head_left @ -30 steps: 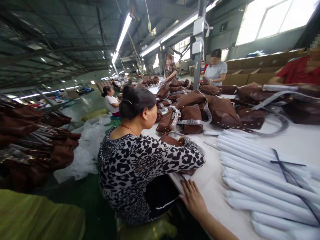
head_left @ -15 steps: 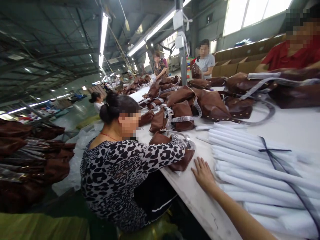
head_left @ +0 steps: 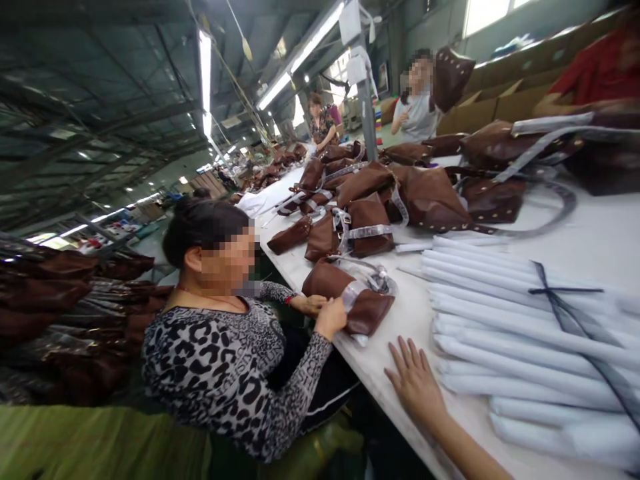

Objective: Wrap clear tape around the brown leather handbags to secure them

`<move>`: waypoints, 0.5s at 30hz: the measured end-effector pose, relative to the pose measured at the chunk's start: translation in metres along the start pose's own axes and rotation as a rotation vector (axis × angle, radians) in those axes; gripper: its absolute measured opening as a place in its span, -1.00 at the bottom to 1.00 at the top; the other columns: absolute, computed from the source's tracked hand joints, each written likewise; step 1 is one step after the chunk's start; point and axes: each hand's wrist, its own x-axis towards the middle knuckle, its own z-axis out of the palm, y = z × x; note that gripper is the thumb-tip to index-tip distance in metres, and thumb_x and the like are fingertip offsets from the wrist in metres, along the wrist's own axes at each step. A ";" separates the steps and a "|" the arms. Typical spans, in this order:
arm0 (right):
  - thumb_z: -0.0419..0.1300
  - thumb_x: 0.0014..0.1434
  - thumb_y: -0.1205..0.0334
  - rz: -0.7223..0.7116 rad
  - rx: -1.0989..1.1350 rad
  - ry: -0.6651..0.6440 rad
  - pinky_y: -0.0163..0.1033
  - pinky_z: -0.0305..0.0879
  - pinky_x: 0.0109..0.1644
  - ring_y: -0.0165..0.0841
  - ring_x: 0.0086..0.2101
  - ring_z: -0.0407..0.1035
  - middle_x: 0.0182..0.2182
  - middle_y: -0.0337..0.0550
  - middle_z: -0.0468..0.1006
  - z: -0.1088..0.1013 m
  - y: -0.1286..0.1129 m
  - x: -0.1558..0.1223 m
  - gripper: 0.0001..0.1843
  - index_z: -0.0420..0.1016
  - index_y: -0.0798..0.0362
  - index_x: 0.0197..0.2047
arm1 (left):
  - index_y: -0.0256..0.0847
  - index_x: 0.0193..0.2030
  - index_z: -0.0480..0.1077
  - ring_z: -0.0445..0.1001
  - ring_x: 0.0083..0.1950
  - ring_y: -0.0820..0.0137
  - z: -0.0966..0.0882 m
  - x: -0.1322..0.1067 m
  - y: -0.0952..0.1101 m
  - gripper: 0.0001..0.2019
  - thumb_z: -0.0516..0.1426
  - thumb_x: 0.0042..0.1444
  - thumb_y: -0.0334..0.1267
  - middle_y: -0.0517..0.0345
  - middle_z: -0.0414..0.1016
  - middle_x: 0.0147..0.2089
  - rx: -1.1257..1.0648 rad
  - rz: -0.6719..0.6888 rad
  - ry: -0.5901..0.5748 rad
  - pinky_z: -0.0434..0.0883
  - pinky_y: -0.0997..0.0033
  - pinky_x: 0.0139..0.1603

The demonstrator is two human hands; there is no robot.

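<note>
My right hand (head_left: 414, 381) lies flat and open, palm down, on the white table (head_left: 380, 360), holding nothing. It rests just left of a stack of white paper-wrapped rolls (head_left: 510, 333) crossed by a dark ribbon (head_left: 560, 300). A brown bag in clear plastic (head_left: 363, 303) lies a short way beyond my fingers, held by both hands of a seated co-worker in a leopard-print top (head_left: 225, 373). My left hand is out of view.
Several brown bags with wrapped straps (head_left: 380, 207) are piled along the table's middle and far end. Other people work across and farther down the table. Cardboard boxes (head_left: 500, 100) stand at the back right. Stacked brown bags (head_left: 60, 300) fill the left.
My hand slid forward from the table's edge to beside the white rolls. The co-worker turned and pulled the brown bag closer. The view swung down and left.
</note>
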 end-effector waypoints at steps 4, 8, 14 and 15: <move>0.10 0.34 -0.01 0.077 0.020 -0.177 0.20 -0.13 0.41 0.03 0.41 -0.20 0.42 0.12 0.02 -0.063 -0.030 -0.069 -0.33 0.15 0.08 0.42 | -0.03 0.02 0.53 0.23 0.39 0.00 0.043 0.033 0.016 -0.69 0.19 0.13 -0.11 0.16 0.56 -0.02 0.029 0.066 -0.123 0.55 0.09 -0.03; 0.11 0.33 -0.01 0.203 0.033 -0.331 0.17 -0.25 0.45 -0.03 0.43 -0.31 0.46 -0.01 -0.12 -0.105 -0.030 -0.112 -0.29 0.05 -0.01 0.46 | 0.08 0.17 0.41 0.03 0.49 0.06 0.081 0.048 0.013 -0.63 0.10 0.23 -0.03 0.27 0.51 0.07 0.022 0.098 -0.276 0.52 0.06 0.09; 0.14 0.30 0.10 0.322 -0.012 -0.328 0.22 -0.21 0.44 0.01 0.42 -0.30 0.46 0.06 -0.18 -0.138 -0.018 -0.161 -0.28 0.06 0.06 0.46 | -0.17 0.02 0.52 0.27 0.35 0.00 0.063 0.051 0.030 -0.60 -0.11 0.35 -0.17 0.19 0.52 0.01 0.066 0.261 -0.258 0.52 0.12 -0.10; 0.15 0.29 0.12 0.311 -0.012 -0.326 0.23 -0.17 0.43 0.01 0.42 -0.26 0.46 0.08 -0.15 -0.143 -0.017 -0.164 -0.28 0.08 0.06 0.45 | -0.19 -0.06 0.55 0.33 0.30 0.03 0.058 0.047 0.035 -0.60 -0.12 0.33 -0.23 0.20 0.53 -0.05 0.070 0.293 -0.246 0.52 0.18 -0.13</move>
